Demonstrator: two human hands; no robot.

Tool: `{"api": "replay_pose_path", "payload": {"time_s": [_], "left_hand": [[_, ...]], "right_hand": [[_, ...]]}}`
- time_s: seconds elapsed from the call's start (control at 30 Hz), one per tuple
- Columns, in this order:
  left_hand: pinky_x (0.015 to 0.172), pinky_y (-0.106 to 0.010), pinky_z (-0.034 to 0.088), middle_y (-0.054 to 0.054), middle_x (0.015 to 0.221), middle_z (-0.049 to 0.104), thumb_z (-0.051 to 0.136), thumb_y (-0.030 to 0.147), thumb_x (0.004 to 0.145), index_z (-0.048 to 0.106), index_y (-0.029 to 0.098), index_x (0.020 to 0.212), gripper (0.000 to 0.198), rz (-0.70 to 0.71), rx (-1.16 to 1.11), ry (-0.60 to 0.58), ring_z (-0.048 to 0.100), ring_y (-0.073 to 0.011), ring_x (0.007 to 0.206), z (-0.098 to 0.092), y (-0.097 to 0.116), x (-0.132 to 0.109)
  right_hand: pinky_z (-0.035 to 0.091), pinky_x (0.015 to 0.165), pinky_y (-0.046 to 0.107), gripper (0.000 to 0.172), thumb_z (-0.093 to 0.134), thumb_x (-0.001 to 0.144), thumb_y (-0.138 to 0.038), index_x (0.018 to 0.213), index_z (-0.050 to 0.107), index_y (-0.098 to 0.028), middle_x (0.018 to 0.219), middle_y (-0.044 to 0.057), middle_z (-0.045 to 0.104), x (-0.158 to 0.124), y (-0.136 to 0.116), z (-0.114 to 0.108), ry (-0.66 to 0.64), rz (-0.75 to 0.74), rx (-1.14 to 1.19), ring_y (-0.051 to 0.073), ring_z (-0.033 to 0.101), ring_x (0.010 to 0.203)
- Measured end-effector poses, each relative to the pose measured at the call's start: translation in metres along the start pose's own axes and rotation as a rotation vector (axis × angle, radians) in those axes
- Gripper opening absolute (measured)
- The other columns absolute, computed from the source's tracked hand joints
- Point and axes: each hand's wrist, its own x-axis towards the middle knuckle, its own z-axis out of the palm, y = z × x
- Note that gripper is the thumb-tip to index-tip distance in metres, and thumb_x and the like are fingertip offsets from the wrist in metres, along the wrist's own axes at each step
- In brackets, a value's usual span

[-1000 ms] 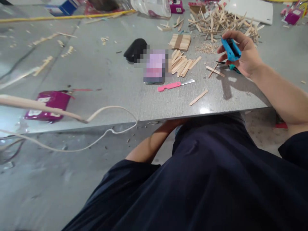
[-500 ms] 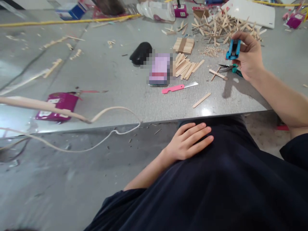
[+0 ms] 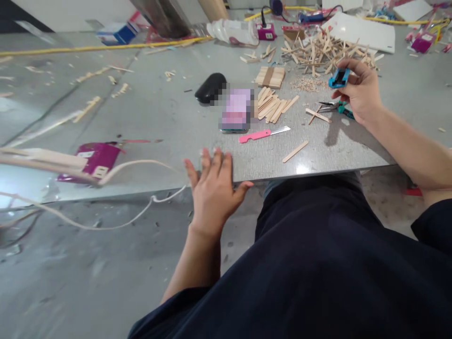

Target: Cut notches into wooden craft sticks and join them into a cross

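My left hand [image 3: 214,188] is spread over the table's front edge, its fingers apart and holding nothing. Raised above the table on the right, my right hand [image 3: 362,89] grips a small blue tool with a dark slot [image 3: 339,78]; its exact kind is unclear. Below that hand lie pliers with green handles [image 3: 344,109], jaws pointing left. Two crossed wooden craft sticks [image 3: 318,115] rest beside the jaws. A pink folding knife [image 3: 259,135] with its blade out lies near a single craft stick [image 3: 295,151]. Loose craft sticks [image 3: 273,106] are grouped behind the knife.
A banded bundle of sticks [image 3: 270,77] and a larger stick pile [image 3: 325,52] lie farther back. A blurred phone [image 3: 236,109] is beside a black case-like object [image 3: 211,88]. A white cable [image 3: 116,225] hangs past the table edge [image 3: 293,176], near a purple box [image 3: 93,160].
My left hand has moved from my lap leftward and forward to the table edge, fingers spreading. My right hand keeps hold of the blue tool, which has tilted. The view has shifted slightly.
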Motion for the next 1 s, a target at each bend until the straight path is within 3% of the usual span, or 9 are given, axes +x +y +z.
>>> {"api": "replay_pose_path", "payload": {"time_s": [0.03, 0.1, 0.2, 0.27, 0.37, 0.43, 0.57, 0.8, 1.0], "left_hand": [[0.16, -0.085, 0.015, -0.014, 0.199, 0.054, 0.062, 0.08, 0.114, 0.057, 0.035, 0.186, 0.085, 0.006, -0.024, 0.06, 0.034, -0.0522, 0.193, 0.0, -0.001, 0.006], [0.154, -0.076, 0.04, -0.015, 0.184, 0.07, 0.066, 0.065, 0.118, 0.07, 0.035, 0.172, 0.062, 0.066, -0.122, 0.22, 0.059, -0.0462, 0.18, 0.008, 0.009, 0.016], [0.118, -0.06, 0.069, -0.017, 0.137, 0.092, 0.063, 0.042, 0.121, 0.085, 0.025, 0.137, 0.032, 0.17, -0.202, 0.426, 0.089, -0.0352, 0.128, 0.025, 0.046, 0.027], [0.106, -0.054, 0.069, -0.015, 0.125, 0.093, 0.063, 0.036, 0.121, 0.088, 0.023, 0.125, 0.029, 0.219, -0.2, 0.337, 0.088, -0.0322, 0.113, 0.032, 0.076, 0.033], [0.108, -0.057, 0.064, -0.017, 0.136, 0.091, 0.072, 0.042, 0.118, 0.089, 0.023, 0.139, 0.033, 0.075, -0.124, 0.154, 0.083, -0.0387, 0.123, 0.029, 0.113, 0.048], [0.111, -0.06, 0.062, -0.018, 0.134, 0.09, 0.078, 0.043, 0.116, 0.092, 0.022, 0.131, 0.029, 0.001, -0.059, 0.012, 0.081, -0.0433, 0.128, 0.022, 0.126, 0.063], [0.115, -0.06, 0.061, -0.017, 0.132, 0.088, 0.077, 0.026, 0.114, 0.091, 0.021, 0.116, 0.015, -0.01, -0.081, -0.185, 0.078, -0.0434, 0.134, 0.011, 0.133, 0.088], [0.118, -0.053, 0.06, -0.011, 0.118, 0.085, 0.075, 0.009, 0.105, 0.076, 0.024, 0.098, 0.016, 0.021, -0.28, -0.222, 0.076, -0.0344, 0.124, -0.002, 0.126, 0.081], [0.103, -0.044, 0.062, -0.01, 0.112, 0.086, 0.067, 0.009, 0.108, 0.081, 0.022, 0.104, 0.02, 0.288, -0.364, -0.414, 0.079, -0.0288, 0.11, 0.003, 0.174, 0.082]], "right_hand": [[0.049, 0.072, 0.038, 0.068, 0.097, 0.069, -0.048, 0.126, 0.064, -0.034, 0.104, -0.009, 0.088, 0.002, 0.004, -0.001, -0.01, -0.015, -0.012, 0.018, 0.078, 0.087], [0.05, 0.07, 0.037, 0.069, 0.102, 0.078, -0.064, 0.126, 0.06, -0.036, 0.095, -0.009, 0.085, 0.005, 0.012, -0.001, 0.0, -0.068, -0.034, 0.018, 0.077, 0.085], [0.043, 0.061, 0.036, 0.076, 0.096, 0.084, -0.093, 0.119, 0.054, -0.04, 0.078, -0.011, 0.075, 0.011, 0.022, 0.0, 0.037, -0.16, 0.021, 0.019, 0.071, 0.073], [0.038, 0.057, 0.035, 0.08, 0.095, 0.083, -0.099, 0.118, 0.052, -0.041, 0.074, -0.013, 0.07, 0.011, 0.024, 0.002, 0.039, -0.18, 0.089, 0.018, 0.068, 0.069], [0.036, 0.056, 0.036, 0.076, 0.094, 0.086, -0.095, 0.121, 0.054, -0.04, 0.077, -0.012, 0.067, 0.009, 0.022, 0.005, 0.052, -0.182, 0.127, 0.017, 0.064, 0.067], [0.036, 0.056, 0.037, 0.074, 0.092, 0.087, -0.093, 0.121, 0.054, -0.039, 0.078, -0.012, 0.067, 0.007, 0.021, 0.007, 0.069, -0.178, 0.12, 0.017, 0.062, 0.065], [0.034, 0.056, 0.039, 0.075, 0.09, 0.087, -0.095, 0.122, 0.054, -0.039, 0.078, -0.013, 0.068, 0.012, 0.031, 0.007, 0.074, -0.206, 0.146, 0.016, 0.06, 0.064], [0.036, 0.058, 0.043, 0.082, 0.091, 0.082, -0.104, 0.125, 0.057, -0.043, 0.078, -0.014, 0.073, 0.037, 0.056, -0.001, 0.01, -0.306, 0.182, 0.017, 0.058, 0.065], [0.052, 0.057, 0.044, 0.071, 0.082, 0.091, -0.104, 0.127, 0.064, -0.046, 0.085, -0.007, 0.078, 0.025, 0.047, -0.001, 0.035, -0.314, 0.078, 0.024, 0.07, 0.075]]}}
